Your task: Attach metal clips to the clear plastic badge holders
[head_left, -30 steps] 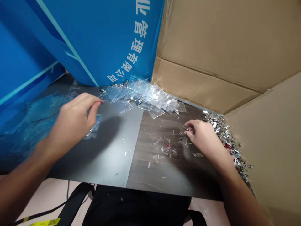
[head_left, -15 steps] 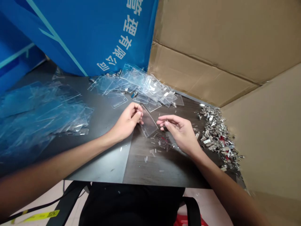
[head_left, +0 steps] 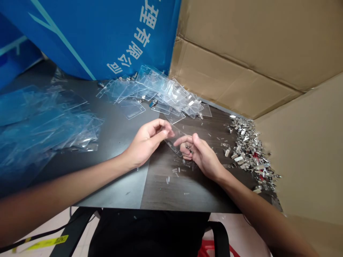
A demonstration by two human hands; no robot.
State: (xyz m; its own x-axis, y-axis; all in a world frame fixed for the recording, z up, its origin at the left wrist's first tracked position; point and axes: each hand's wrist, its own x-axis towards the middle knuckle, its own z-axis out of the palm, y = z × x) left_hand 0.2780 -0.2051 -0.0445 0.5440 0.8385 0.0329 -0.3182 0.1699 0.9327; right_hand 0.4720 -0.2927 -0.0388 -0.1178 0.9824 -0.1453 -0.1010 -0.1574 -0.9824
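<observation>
My left hand [head_left: 150, 142] pinches a clear plastic badge holder [head_left: 174, 145] between thumb and fingers above the middle of the table. Close beside it on the right, my right hand [head_left: 205, 157] has its fingers curled around a small metal clip [head_left: 190, 151]. The index finger of that hand reaches to the badge holder's lower part, and whether it touches is hard to tell. Part of the holder is hidden behind both hands. Small clear plastic strips [head_left: 177, 170] lie scattered on the table below.
A heap of clear badge holders [head_left: 160, 87], some with clips, lies at the back. Bluish plastic sleeves [head_left: 50, 121] are piled on the left. Metal clips [head_left: 249, 150] are heaped along the right, against a cardboard wall [head_left: 235, 46]. A blue printed panel [head_left: 102, 39] stands behind the table [head_left: 115, 189].
My left hand has shifted slightly right with the badge holder, which now shows less. My right hand has turned, its thumb raised and fingers curled, and the clip shows more clearly.
</observation>
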